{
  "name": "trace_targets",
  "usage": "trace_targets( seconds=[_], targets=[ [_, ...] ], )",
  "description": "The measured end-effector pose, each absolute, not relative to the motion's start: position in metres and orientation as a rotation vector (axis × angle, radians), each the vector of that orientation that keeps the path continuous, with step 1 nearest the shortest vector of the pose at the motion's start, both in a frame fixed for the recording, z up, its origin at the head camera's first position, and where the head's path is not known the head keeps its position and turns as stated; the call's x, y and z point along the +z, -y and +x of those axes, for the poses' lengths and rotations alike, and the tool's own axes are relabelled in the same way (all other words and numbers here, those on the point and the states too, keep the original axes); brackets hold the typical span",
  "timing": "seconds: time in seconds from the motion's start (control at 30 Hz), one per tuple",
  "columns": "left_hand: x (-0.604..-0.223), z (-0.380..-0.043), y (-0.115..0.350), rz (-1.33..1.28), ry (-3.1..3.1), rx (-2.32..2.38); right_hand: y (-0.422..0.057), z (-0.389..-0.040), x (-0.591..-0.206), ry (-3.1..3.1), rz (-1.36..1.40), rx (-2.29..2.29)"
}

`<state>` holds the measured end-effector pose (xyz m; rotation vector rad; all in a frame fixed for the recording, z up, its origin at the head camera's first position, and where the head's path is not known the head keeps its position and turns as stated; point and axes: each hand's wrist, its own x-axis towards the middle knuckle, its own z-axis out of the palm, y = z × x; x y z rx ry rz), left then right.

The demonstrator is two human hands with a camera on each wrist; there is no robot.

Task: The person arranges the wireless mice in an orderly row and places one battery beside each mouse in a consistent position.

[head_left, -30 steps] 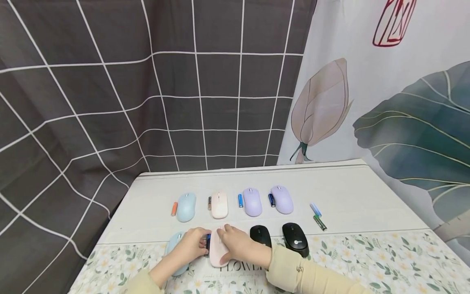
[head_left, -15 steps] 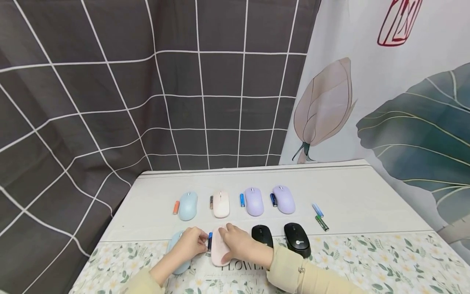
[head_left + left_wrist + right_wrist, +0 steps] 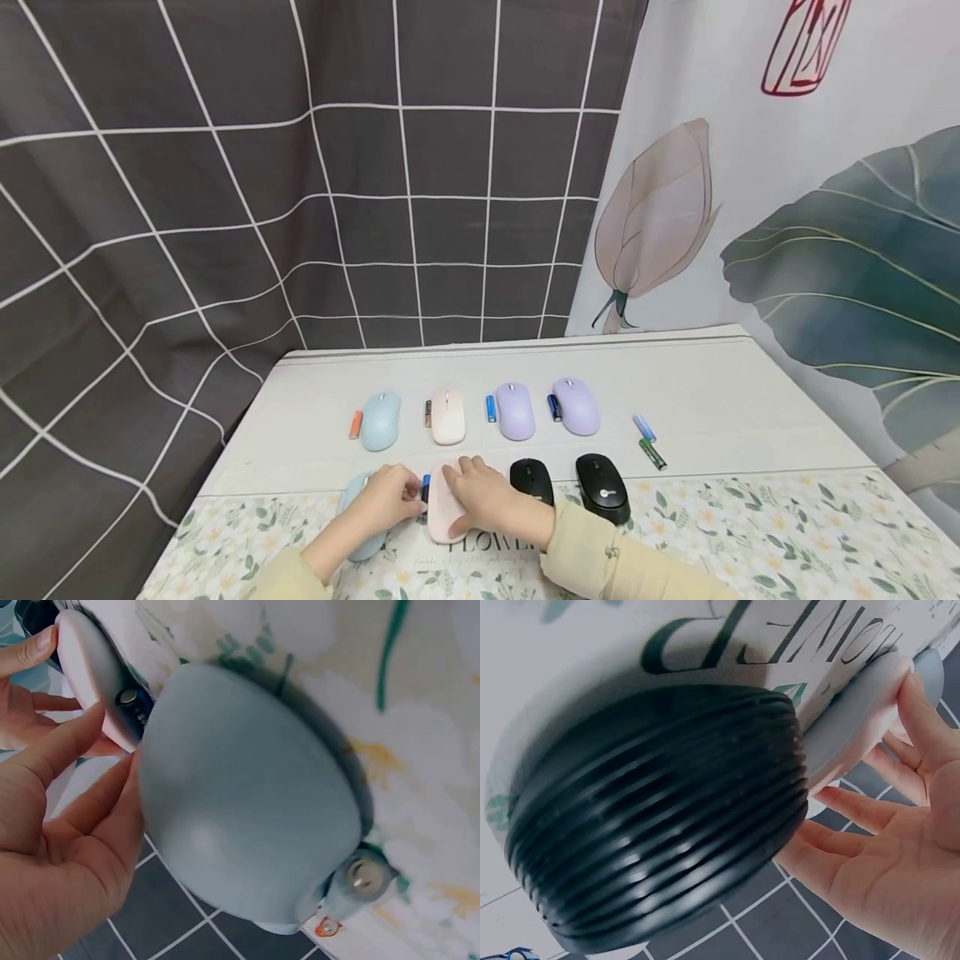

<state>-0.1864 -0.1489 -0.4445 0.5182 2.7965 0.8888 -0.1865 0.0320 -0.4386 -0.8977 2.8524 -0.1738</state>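
Note:
My right hand point(image 3: 491, 496) lies over a pale pink computer mouse point(image 3: 441, 514), gripping it with the thumb at the near end and fingers at the far part. Close along the mouse's left side lies a dark battery with a blue end point(image 3: 425, 486). Just left of that battery is my left hand point(image 3: 392, 496), holding nothing, its thumb and fingertips apart. In the left wrist view the battery's metal end point(image 3: 129, 697) shows beside the pink mouse, past the fingertips. Under the left forearm a light blue mouse point(image 3: 367, 547) is partly hidden; a battery point(image 3: 366, 876) stands out beside it.
Two black mice, one smaller point(image 3: 531, 479) and one larger point(image 3: 602, 487), sit right of my right hand. Behind are a blue mouse point(image 3: 381, 422), a cream mouse point(image 3: 448, 418) and two purple mice point(image 3: 515, 412), each with a battery. Two loose batteries point(image 3: 652, 454) lie farther right.
My left fingers have let go of the blue-ended battery and drawn slightly left of it. The right hand has kept its grip on the pink mouse, which stays in place.

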Motion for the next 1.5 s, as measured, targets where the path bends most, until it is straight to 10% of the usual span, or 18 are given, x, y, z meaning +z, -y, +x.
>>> trace_targets(
  seconds=[0.67,0.9,1.5],
  targets=[
    [-0.42,-0.18,0.112,0.722,-3.114,0.432,-0.102,-0.218,-0.4,-2.66,-1.257,-0.472],
    [-0.408,-0.193,0.085,1.149,-2.905,0.22,-0.137,-0.234,-0.394,-2.76,-1.466,-0.641],
    [-0.401,-0.234,0.01,1.726,-2.734,0.046,-0.245,-0.264,-0.423,-3.001,-1.036,-0.909]
  ],
)
